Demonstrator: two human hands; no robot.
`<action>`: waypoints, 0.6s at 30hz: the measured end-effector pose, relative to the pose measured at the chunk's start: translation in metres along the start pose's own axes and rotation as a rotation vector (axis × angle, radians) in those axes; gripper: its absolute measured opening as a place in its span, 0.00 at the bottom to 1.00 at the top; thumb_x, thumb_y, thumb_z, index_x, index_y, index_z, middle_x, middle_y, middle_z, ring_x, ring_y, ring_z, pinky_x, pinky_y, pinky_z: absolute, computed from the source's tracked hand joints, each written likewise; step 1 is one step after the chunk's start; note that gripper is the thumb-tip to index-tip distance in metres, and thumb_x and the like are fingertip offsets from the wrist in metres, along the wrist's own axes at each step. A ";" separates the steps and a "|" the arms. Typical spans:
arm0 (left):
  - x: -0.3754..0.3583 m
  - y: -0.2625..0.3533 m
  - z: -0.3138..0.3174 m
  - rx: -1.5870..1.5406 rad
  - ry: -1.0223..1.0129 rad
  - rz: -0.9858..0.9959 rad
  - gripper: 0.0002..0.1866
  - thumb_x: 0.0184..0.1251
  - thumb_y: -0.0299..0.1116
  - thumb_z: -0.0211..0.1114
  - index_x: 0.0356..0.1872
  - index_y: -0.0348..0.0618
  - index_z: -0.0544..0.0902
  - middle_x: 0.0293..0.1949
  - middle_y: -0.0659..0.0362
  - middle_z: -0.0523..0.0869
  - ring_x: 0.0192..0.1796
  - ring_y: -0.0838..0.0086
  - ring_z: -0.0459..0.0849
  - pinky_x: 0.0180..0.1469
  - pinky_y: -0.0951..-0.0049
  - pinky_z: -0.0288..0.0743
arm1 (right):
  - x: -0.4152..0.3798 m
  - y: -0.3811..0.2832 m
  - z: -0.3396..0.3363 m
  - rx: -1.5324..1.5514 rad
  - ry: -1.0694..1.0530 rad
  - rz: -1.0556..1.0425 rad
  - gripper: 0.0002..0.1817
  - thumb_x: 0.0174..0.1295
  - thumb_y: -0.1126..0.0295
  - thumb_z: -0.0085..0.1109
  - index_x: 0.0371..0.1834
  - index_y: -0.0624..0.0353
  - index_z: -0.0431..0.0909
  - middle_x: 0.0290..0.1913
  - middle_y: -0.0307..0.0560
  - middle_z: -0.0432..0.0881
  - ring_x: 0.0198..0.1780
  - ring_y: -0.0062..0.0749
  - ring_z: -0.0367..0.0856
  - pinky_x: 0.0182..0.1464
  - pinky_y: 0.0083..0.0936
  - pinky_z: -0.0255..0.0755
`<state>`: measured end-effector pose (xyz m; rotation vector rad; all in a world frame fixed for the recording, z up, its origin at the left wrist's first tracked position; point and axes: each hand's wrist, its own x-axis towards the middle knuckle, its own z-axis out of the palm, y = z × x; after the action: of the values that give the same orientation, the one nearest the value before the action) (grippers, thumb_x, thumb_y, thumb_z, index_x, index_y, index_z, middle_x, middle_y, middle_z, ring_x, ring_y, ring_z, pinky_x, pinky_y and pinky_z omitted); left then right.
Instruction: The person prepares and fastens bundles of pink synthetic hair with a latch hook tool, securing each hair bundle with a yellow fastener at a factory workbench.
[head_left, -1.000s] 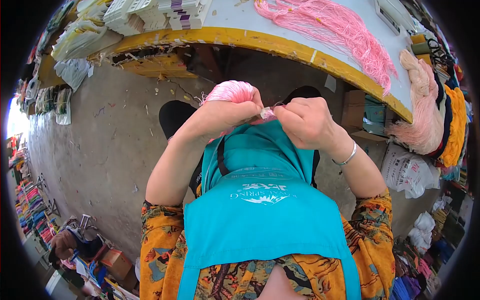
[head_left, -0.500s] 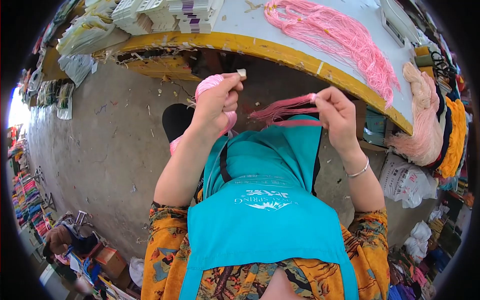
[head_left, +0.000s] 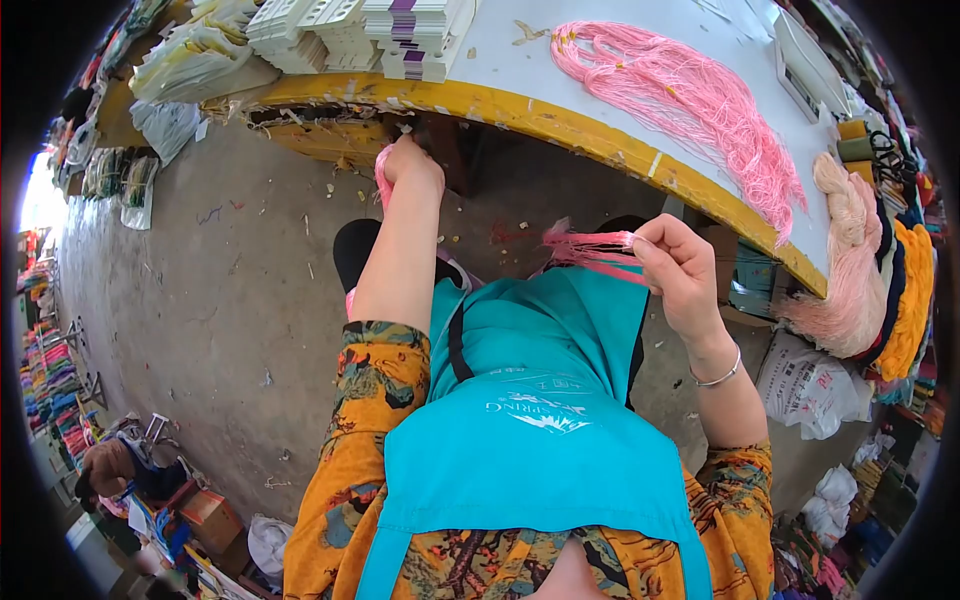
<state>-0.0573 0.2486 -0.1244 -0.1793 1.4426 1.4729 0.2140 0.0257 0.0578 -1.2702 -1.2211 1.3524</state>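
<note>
My left hand (head_left: pixel 412 165) reaches to the front edge of the table, beside the open drawer-like box (head_left: pixel 335 140). Its fingers are mostly hidden, though a small white scrap shows at the fingertips. Pink thread (head_left: pixel 383 178) hangs along the outer side of this hand, apparently held in it. My right hand (head_left: pixel 682 268) is closed, thumb and forefinger pinching the bound end of a bundle of pink threads (head_left: pixel 598 246). The loose strands stretch left above the turquoise apron (head_left: pixel 545 340).
A long pink skein (head_left: pixel 670 100) lies on the white tabletop (head_left: pixel 500 75) with its yellow edge (head_left: pixel 560 125). White card stacks (head_left: pixel 415 35) stand at the back left. Pale pink and yellow yarn (head_left: pixel 908 290) hangs at the right, above a white bag (head_left: pixel 800 385).
My left hand has moved away from me to the table edge, carrying the white scrap and pink thread. My right hand keeps its pinch, slightly lower in view.
</note>
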 end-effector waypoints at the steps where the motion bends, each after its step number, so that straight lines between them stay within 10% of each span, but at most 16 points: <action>1: 0.000 0.004 0.004 0.030 -0.019 -0.007 0.03 0.66 0.27 0.60 0.32 0.47 0.76 0.26 0.61 0.80 0.18 0.79 0.63 0.19 0.76 0.55 | 0.000 0.000 0.000 0.001 -0.001 -0.001 0.06 0.68 0.75 0.54 0.33 0.63 0.75 0.24 0.26 0.68 0.26 0.07 0.59 0.27 0.12 0.52; 12: -0.016 0.019 -0.023 0.091 -0.480 -0.063 0.07 0.74 0.31 0.56 0.47 0.46 0.78 0.32 0.62 0.81 0.17 0.84 0.58 0.17 0.83 0.48 | 0.016 -0.020 -0.018 -0.244 -0.028 -0.064 0.06 0.67 0.73 0.56 0.34 0.64 0.76 0.23 0.28 0.67 0.27 0.09 0.61 0.27 0.14 0.55; 17: -0.128 0.065 -0.053 0.161 -0.925 -0.159 0.13 0.75 0.35 0.56 0.50 0.36 0.79 0.27 0.66 0.79 0.15 0.88 0.57 0.15 0.86 0.48 | 0.017 -0.061 -0.015 -1.034 0.056 -0.438 0.07 0.58 0.72 0.59 0.37 0.62 0.76 0.23 0.55 0.78 0.28 0.51 0.80 0.30 0.38 0.72; 18: -0.149 0.078 -0.055 0.195 -1.012 -0.145 0.14 0.75 0.36 0.55 0.49 0.36 0.80 0.27 0.64 0.80 0.15 0.87 0.57 0.16 0.85 0.48 | 0.016 -0.072 -0.011 -1.040 0.046 -0.428 0.08 0.58 0.72 0.59 0.38 0.62 0.77 0.22 0.54 0.77 0.26 0.46 0.80 0.29 0.35 0.71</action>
<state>-0.0719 0.1430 0.0164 0.5129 0.7018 1.0271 0.2224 0.0507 0.1275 -1.5406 -2.1297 0.3200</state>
